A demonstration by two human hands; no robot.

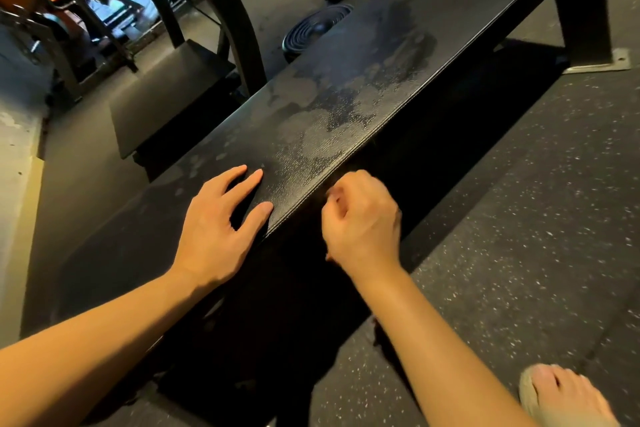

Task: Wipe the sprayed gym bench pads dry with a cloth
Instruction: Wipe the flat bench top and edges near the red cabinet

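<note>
A long black bench pad runs diagonally from lower left to upper right, with pale wet spray patches across its middle. My left hand lies flat on the near part of the pad with its fingers spread. My right hand sits at the pad's right seam edge, its fingers curled round what looks like a black cloth. The cloth hangs down the bench side and is hard to tell from the shadow there; a fuzzy edge shows near my forearm.
A black steel bench leg with a bolted foot plate stands upper right. A round weight plate lies on the floor beyond the pad. Another dark pad and rack uprights are on the left. Speckled rubber floor; my foot.
</note>
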